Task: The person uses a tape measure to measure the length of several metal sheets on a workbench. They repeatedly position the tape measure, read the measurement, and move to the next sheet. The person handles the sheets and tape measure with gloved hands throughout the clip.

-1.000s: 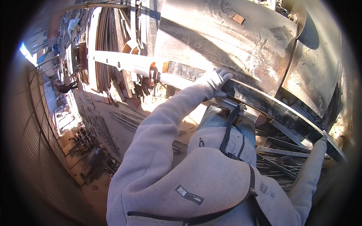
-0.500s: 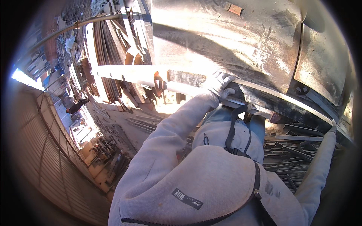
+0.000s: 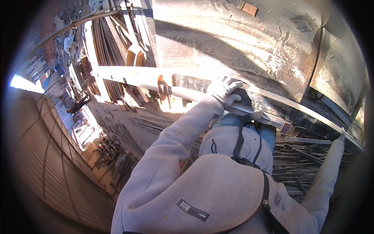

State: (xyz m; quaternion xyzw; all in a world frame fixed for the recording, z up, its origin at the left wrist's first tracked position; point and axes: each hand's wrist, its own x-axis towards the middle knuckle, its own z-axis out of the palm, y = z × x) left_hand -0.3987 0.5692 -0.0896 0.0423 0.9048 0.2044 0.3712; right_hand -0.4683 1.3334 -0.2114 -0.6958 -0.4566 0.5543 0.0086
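Observation:
My left hand (image 3: 225, 92), in a pale glove, is at the front edge of the large dusty metal table (image 3: 218, 50). Its fingers curl over the near end of a long light strip (image 3: 298, 107), and the thumb sits lower, against a dark part of the edge. The strip runs along the edge toward the far right. There my right hand (image 3: 341, 136) is closed at the strip, arm stretched out; most of its fingers are hidden. Just below my left hand, a narrow bar with markings (image 3: 269, 117) lies close to my waist.
A bright long rail (image 3: 132, 74) carrying an orange-brown bracket (image 3: 163, 86) extends left. A small reddish block (image 3: 247, 8) lies on the table. Heaped thin offcuts (image 3: 300, 165) fill the lower right. Long boards (image 3: 107, 46) are stacked at upper left. Another person (image 3: 79, 104) stands far left.
The view has shifted slightly. My right hand and the strip's far part have moved a little to the left. My left hand stays at nearly the same spot on the edge.

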